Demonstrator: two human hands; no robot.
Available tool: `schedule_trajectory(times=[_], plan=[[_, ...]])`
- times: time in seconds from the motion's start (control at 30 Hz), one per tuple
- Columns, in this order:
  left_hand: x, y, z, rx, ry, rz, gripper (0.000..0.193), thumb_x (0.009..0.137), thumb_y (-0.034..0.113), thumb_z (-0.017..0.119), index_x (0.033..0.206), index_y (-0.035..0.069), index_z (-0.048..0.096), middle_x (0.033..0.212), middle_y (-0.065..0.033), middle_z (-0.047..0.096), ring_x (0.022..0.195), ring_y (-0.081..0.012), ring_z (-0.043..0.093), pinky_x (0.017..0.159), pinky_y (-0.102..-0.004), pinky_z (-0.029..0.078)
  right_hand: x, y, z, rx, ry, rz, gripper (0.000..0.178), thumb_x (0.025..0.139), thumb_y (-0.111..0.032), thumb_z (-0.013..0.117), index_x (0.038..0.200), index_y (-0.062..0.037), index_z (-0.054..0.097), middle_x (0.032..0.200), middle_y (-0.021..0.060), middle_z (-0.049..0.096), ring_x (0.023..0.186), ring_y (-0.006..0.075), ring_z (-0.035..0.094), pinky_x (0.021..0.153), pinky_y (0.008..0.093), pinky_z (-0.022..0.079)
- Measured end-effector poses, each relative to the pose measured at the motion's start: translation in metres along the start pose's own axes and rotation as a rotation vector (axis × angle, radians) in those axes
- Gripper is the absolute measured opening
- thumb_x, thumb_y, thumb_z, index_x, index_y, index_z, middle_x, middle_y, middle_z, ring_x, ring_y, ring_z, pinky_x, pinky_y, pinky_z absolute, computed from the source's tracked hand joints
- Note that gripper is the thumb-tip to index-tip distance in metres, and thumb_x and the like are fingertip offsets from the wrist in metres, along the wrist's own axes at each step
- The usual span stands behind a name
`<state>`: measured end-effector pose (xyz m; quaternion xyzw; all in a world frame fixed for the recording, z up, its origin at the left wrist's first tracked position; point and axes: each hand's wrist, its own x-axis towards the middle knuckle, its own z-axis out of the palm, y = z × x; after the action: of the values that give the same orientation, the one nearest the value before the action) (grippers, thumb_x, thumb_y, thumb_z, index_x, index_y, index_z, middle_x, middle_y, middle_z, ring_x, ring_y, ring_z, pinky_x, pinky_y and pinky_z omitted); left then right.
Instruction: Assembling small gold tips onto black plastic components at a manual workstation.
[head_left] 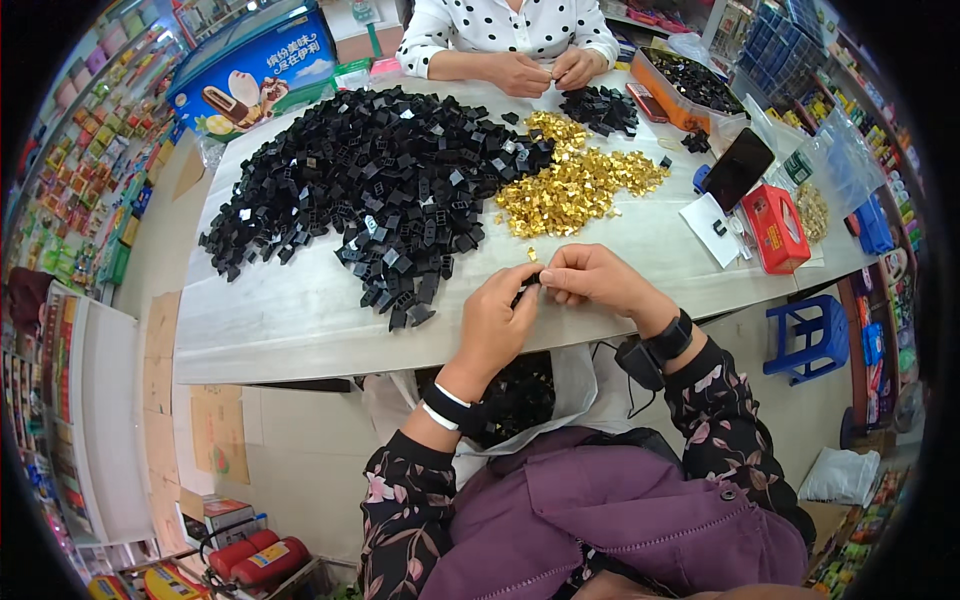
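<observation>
Near the table's front edge my left hand (497, 312) grips a small black plastic piece (529, 283) between thumb and fingers. My right hand (592, 277) pinches at the right end of that same piece; whether a tiny metal part is between its fingertips is hidden. One loose gold metal clip (532, 255) lies on the table just beyond my fingertips. Farther back spreads a pile of small gold metal clips (570, 190). To the left of it rises a large heap of black plastic pieces (370, 190).
Across the table (260, 335) a person in a dotted shirt works with both hands (550, 72) beside a smaller black pile (600, 110). At right are an orange-rimmed bin (690, 85), a phone (740, 168), a red box (775, 230) and a blue stool (808, 338). An open white sack (570, 385) sits below the edge.
</observation>
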<state>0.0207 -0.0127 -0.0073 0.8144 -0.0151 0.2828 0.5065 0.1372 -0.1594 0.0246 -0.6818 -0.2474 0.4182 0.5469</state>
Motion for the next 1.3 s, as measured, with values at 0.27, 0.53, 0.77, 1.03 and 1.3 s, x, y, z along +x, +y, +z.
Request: schedule_trajectory(times=[0.27,0.53,0.77,1.03,1.3], plan=[[0.004,-0.001,-0.003,-0.580,0.139,-0.378,0.024,0.088,0.009,0.059,0.111,0.003,0.058,0.086,-0.0060,0.063,0.064,-0.0095,0.058,0.056,-0.0228,0.047,0.015,-0.007,0.003,0.063,0.064,-0.094,0.020,0.088,-0.026,0.063,0.087,-0.0067,0.061,0.074,-0.0027,0.060,0.065,0.0040,0.055,0.054,0.0194,0.043],[0.004,-0.007,-0.011,-0.513,0.179,-0.419,0.022,0.087,0.013,0.063,0.106,0.004,0.056,0.078,-0.0009,0.056,0.061,-0.0050,0.053,0.052,-0.0192,0.043,0.036,0.001,0.006,-0.928,0.378,-0.443,0.024,0.080,-0.028,0.068,0.082,-0.0046,0.066,0.069,0.0027,0.063,0.062,0.0102,0.058,0.056,0.0271,0.047],[0.003,-0.003,-0.002,-0.450,0.186,-0.324,0.026,0.087,0.012,0.064,0.110,0.004,0.057,0.079,0.0010,0.056,0.058,-0.0045,0.051,0.049,-0.0180,0.040,0.024,-0.005,-0.007,-0.313,0.274,-0.261,0.016,0.085,-0.019,0.064,0.089,-0.0034,0.063,0.072,0.0006,0.062,0.066,0.0078,0.057,0.058,0.0233,0.046],[0.004,0.003,0.004,-0.261,0.042,-0.260,0.025,0.087,0.008,0.060,0.112,0.004,0.058,0.085,-0.0024,0.061,0.061,-0.0060,0.053,0.056,-0.0210,0.045,0.011,0.001,0.008,0.106,0.084,-0.423,0.013,0.086,-0.013,0.062,0.095,-0.0031,0.060,0.082,0.0013,0.061,0.074,0.0067,0.057,0.066,0.0215,0.047],[-0.001,-0.005,0.007,-0.139,0.019,-0.195,0.022,0.088,0.007,0.056,0.110,0.002,0.058,0.084,-0.0030,0.062,0.061,-0.0057,0.052,0.056,-0.0210,0.044,0.004,0.001,0.001,0.195,-0.041,-0.305,0.012,0.087,-0.012,0.061,0.095,-0.0033,0.059,0.084,0.0002,0.060,0.073,0.0062,0.056,0.066,0.0209,0.046]])
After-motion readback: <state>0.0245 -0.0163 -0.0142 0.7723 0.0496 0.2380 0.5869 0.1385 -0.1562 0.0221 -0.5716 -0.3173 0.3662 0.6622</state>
